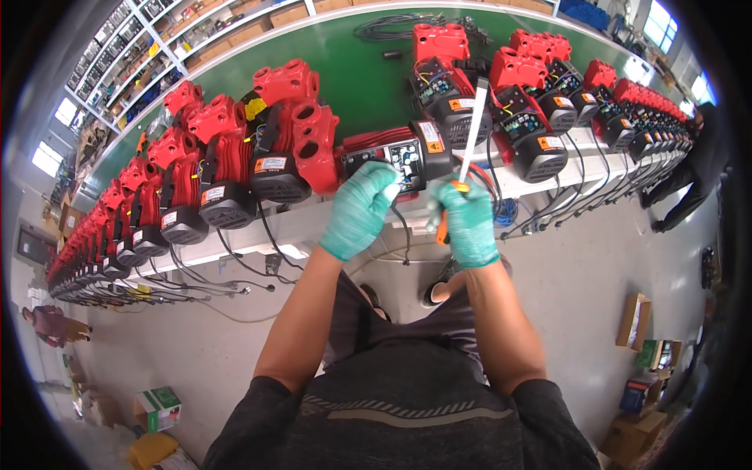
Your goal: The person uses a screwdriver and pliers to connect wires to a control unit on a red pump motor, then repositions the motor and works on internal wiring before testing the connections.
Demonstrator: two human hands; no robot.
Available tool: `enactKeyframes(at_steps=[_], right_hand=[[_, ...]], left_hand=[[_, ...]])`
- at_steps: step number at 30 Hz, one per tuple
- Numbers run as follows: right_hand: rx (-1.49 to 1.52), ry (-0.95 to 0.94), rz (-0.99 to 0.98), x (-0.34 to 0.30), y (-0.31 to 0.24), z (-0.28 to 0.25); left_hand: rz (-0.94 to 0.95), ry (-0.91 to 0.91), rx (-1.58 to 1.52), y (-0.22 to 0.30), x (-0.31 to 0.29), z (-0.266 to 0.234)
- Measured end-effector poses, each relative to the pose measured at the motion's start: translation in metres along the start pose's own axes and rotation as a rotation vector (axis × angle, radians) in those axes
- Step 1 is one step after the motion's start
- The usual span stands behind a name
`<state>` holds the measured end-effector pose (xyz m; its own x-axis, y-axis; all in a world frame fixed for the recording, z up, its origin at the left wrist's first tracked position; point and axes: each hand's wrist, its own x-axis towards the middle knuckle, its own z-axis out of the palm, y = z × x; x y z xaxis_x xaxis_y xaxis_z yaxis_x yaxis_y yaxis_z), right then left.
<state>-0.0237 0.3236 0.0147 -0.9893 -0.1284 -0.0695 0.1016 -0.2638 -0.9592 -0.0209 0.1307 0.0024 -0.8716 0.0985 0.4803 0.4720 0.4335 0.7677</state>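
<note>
In front of me lies a red pump (316, 149) with a black motor end and an uncovered control box (407, 166), its circuit board showing. My left hand (362, 207), in a green glove, is at the box's near left edge. Its fingers are closed, and what they pinch, if anything, is hidden. To the right, my gloved right hand (468, 221) is wrapped round an orange-handled screwdriver (473, 133), its long bright shaft pointing up and away from me. The shaft is apart from the board. A dark cable (402, 227) hangs below the box.
Red pumps (215, 117) line the bench's left side, their cables hanging over the edge. More pumps with uncovered boxes (521, 117) stand at right. Loose cable (392, 27) lies on the green bench top (364, 78). Cartons (633, 321) sit on the floor; a person (689, 172) stands far right.
</note>
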Motion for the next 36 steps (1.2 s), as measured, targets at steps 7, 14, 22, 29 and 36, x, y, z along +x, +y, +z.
enactKeyframes(at_steps=[7,14,22,29,36], right_hand=[[-0.663,-0.103,-0.784,0.015,-0.005,-0.007],[-1.073,-0.254,-1.06,0.026,-0.014,-0.005],[0.239,-0.082,0.276,-0.008,-0.002,0.013],[-0.87,-0.174,-0.936,0.013,-0.011,-0.007],[-1.114,-0.333,-0.871,0.025,-0.003,-0.01]], left_hand=[[0.036,-0.071,0.03,0.0,0.002,-0.005],[-0.068,-0.096,-0.213,-0.001,0.0,-0.007],[0.059,-0.121,-0.025,-0.004,-0.001,-0.01],[-0.002,-0.126,-0.104,0.002,0.0,-0.011],[0.106,-0.171,-0.096,-0.007,0.001,-0.012]])
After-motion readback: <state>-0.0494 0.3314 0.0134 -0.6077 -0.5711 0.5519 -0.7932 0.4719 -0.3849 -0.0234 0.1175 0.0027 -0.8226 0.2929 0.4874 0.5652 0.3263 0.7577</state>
